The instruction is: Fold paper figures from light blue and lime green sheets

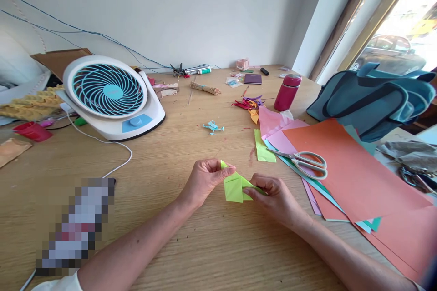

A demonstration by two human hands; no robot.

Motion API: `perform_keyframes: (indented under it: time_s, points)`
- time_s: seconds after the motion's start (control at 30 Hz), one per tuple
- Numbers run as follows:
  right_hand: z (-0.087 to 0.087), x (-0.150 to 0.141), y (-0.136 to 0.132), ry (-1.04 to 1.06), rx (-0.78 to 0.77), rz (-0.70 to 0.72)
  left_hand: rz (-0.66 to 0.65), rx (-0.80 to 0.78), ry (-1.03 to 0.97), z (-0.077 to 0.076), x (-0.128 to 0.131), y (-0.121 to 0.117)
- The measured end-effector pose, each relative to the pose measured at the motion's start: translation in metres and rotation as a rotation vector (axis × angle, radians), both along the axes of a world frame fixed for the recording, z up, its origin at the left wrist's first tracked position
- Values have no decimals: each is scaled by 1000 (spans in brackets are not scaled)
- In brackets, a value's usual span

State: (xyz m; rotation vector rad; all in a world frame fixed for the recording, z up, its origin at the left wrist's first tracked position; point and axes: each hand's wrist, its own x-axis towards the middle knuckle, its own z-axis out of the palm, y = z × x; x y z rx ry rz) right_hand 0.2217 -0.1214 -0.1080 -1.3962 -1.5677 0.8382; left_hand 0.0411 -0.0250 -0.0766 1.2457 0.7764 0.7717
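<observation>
A partly folded piece of lime-green paper (234, 188) is held between both hands, just above the wooden table. My left hand (205, 179) pinches its upper left corner between thumb and fingers. On the other side, my right hand (275, 193) grips the right edge, its thumb in front and its fingers behind. Beyond my hands lies a small light-blue folded paper figure (213, 127). A flat lime-green paper strip (263, 146) rests to the right, touching the stack of coloured sheets. White-handled scissors (309, 163) lie across those sheets.
Orange paper (341, 163) tops the stack at right, near a blue bag (368, 100) and a pink flask (288, 92). Coloured folded scraps (249, 103) lie behind. A white fan (112, 95) stands left, with a cable and a blurred-out device (77, 227) nearer me.
</observation>
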Motion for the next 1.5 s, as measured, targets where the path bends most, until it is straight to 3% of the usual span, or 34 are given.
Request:
perform_keyframes:
  time_s: [0.53,0.73,0.93,1.07,1.2,1.5]
  points:
    - [1,0,0,14,-45,34,12,-13,53,12,-6,8]
    - [1,1,0,17,-53,48,-102,-32,51,11,-8,14]
    - [2,1,1,44,-43,50,-51,-1,53,11,-7,12]
    - [3,1,2,117,-54,31,-224,-96,56,2,-4,5]
    - [6,0,2,164,-63,0,-365,-80,122,-13,1,-2]
    - [10,1,1,170,-102,48,-219,55,228,-15,3,-6]
